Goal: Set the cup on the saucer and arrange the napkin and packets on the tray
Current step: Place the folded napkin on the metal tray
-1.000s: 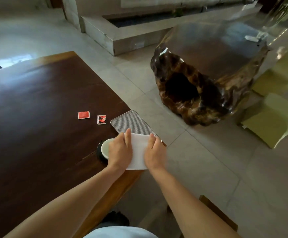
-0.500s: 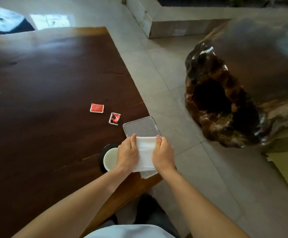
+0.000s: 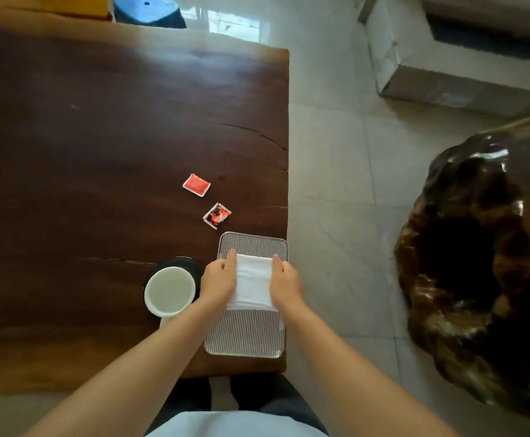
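We see both hands pressed on a white napkin (image 3: 253, 287) that lies across the far half of a ribbed metal tray (image 3: 246, 335). The left hand (image 3: 218, 283) covers the napkin's left edge and the right hand (image 3: 285, 287) covers its right edge, fingers pointing away from us. Each grip looks flat, fingers together and laid on the cloth, but we cannot tell whether the thumbs are tucked under the edges to pinch it. The near half of the tray is bare.

The tray sits at the right edge of a dark wooden table (image 3: 83, 152), close to its near corner. Just left of the tray stands a white cup (image 3: 169, 293), resting on a dark saucer (image 3: 191, 267) whose rim shows behind it; the left wrist passes just beside the cup. We cannot tell what, if anything, is inside the cup.

Two packets lie on the table beyond the tray, apart from it and from each other. The nearer packet (image 3: 217, 215) is red, black and white and lies just past the tray's far left corner. The red packet (image 3: 196, 184) lies a little farther off, to the left.

To the right, on the tiled floor (image 3: 336, 184), stands a glossy, dark stump (image 3: 478, 263) with a hollow in its side.
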A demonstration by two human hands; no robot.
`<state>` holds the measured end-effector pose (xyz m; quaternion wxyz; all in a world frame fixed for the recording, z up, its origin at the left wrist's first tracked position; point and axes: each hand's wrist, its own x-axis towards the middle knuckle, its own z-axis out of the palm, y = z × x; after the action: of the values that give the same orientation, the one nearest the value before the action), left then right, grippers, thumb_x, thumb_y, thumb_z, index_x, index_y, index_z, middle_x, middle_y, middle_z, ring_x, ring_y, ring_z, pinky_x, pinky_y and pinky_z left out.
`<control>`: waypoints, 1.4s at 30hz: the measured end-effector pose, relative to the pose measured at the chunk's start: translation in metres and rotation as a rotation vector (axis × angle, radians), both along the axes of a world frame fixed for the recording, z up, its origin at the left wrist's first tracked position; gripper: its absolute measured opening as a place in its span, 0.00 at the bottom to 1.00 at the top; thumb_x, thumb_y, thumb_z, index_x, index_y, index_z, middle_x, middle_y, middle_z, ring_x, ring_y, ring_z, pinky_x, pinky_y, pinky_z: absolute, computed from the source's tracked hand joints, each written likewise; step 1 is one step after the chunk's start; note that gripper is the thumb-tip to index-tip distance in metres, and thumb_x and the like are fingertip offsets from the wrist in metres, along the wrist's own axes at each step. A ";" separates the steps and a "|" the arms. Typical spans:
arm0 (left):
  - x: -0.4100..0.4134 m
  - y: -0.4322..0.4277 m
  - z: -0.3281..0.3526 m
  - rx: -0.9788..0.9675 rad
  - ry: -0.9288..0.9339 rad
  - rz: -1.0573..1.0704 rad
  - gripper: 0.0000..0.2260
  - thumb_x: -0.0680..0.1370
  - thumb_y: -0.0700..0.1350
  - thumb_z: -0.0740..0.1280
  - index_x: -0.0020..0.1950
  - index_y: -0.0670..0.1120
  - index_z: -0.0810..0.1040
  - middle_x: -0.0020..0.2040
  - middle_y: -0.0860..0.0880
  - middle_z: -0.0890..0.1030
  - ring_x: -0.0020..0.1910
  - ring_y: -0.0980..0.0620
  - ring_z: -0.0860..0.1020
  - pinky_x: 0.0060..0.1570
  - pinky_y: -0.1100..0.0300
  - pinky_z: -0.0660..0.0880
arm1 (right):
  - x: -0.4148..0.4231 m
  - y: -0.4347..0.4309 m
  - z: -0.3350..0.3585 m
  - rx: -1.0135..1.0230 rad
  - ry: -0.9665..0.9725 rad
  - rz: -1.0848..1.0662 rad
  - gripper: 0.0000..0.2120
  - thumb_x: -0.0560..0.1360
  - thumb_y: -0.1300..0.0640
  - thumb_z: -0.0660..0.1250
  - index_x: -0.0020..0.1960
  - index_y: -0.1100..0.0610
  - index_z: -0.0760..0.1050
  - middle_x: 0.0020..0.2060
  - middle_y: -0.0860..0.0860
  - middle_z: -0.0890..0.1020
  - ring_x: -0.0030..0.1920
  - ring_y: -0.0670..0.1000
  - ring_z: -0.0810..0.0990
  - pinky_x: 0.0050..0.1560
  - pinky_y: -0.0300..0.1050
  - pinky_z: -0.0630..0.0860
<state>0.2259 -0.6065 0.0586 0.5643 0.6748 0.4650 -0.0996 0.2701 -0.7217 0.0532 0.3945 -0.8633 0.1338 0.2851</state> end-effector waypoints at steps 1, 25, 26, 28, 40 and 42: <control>0.002 -0.001 -0.004 -0.080 0.027 0.052 0.21 0.83 0.55 0.60 0.45 0.39 0.79 0.44 0.43 0.81 0.47 0.42 0.79 0.49 0.51 0.74 | 0.003 -0.003 -0.006 0.044 0.068 -0.039 0.22 0.83 0.44 0.53 0.55 0.60 0.77 0.52 0.60 0.82 0.54 0.61 0.80 0.55 0.51 0.75; 0.026 -0.005 -0.061 0.037 0.076 -0.081 0.12 0.78 0.40 0.63 0.56 0.49 0.84 0.48 0.48 0.86 0.47 0.45 0.83 0.49 0.49 0.80 | 0.044 -0.026 -0.068 0.246 0.317 0.024 0.19 0.76 0.70 0.61 0.62 0.56 0.80 0.47 0.49 0.86 0.52 0.58 0.84 0.55 0.59 0.80; 0.026 -0.006 -0.058 0.068 0.087 -0.090 0.12 0.78 0.40 0.63 0.56 0.48 0.84 0.49 0.47 0.85 0.48 0.44 0.82 0.50 0.49 0.80 | 0.045 -0.026 -0.072 0.237 0.309 0.043 0.18 0.76 0.68 0.63 0.61 0.54 0.80 0.47 0.49 0.87 0.52 0.58 0.85 0.53 0.58 0.81; 0.026 -0.008 -0.054 0.109 0.094 -0.115 0.12 0.79 0.40 0.62 0.57 0.47 0.83 0.50 0.46 0.85 0.49 0.43 0.81 0.52 0.48 0.80 | 0.045 -0.025 -0.078 0.227 0.292 0.074 0.17 0.76 0.65 0.65 0.60 0.51 0.81 0.48 0.47 0.87 0.51 0.55 0.85 0.51 0.54 0.83; 0.021 0.000 -0.036 0.220 0.181 -0.225 0.09 0.80 0.40 0.63 0.43 0.54 0.72 0.51 0.45 0.77 0.50 0.46 0.74 0.51 0.56 0.69 | 0.051 -0.029 -0.025 0.222 0.279 0.136 0.22 0.77 0.71 0.58 0.69 0.60 0.73 0.61 0.52 0.78 0.60 0.54 0.77 0.64 0.55 0.75; 0.022 0.005 -0.030 0.218 0.191 -0.229 0.10 0.79 0.42 0.64 0.59 0.48 0.79 0.59 0.43 0.80 0.59 0.44 0.77 0.58 0.55 0.71 | 0.055 -0.032 -0.012 0.208 0.247 0.090 0.20 0.78 0.70 0.59 0.70 0.69 0.69 0.65 0.60 0.77 0.66 0.61 0.75 0.67 0.61 0.72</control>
<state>0.2477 -0.6014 0.0286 0.4261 0.7680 0.4446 -0.1757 0.3248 -0.7537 0.0413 0.4492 -0.7812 0.1120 0.4189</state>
